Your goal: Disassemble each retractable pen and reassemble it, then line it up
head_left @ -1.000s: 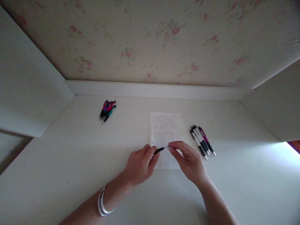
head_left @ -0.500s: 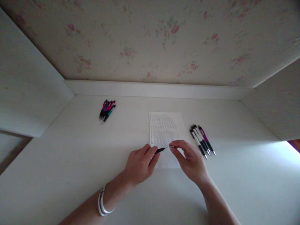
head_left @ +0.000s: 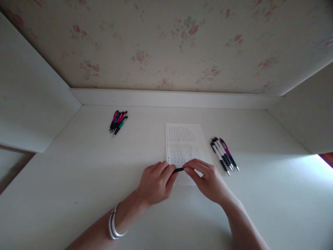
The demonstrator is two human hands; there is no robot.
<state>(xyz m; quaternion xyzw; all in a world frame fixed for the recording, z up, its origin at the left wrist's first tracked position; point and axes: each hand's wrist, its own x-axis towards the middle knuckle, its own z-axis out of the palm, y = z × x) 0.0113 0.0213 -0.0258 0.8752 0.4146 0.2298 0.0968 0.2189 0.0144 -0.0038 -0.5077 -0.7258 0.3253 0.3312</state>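
My left hand (head_left: 157, 180) is closed around a pen (head_left: 178, 170), whose black grip end sticks out to the right between thumb and forefinger. Thumb and fingertips of my right hand (head_left: 204, 178) pinch at the pen's front end, where the small silvery tip piece is now hidden by the fingers. Both hands are held over the lower part of a sheet of lined paper (head_left: 182, 140) with handwriting and punched holes down its left edge. The rest of the pen is concealed inside my left hand.
Several pens (head_left: 119, 123) with pink, blue and green barrels lie in a bunch at the back left. Right of the paper lie white-and-black pens (head_left: 220, 152) and a purple pen (head_left: 229, 153). White panels (head_left: 166, 98) bound the desk (head_left: 104, 166) at the back and sides.
My right hand has moved left, bringing the small silvery tip piece from just off the pen's front end up against it. The thin refill point that showed between them is now covered.
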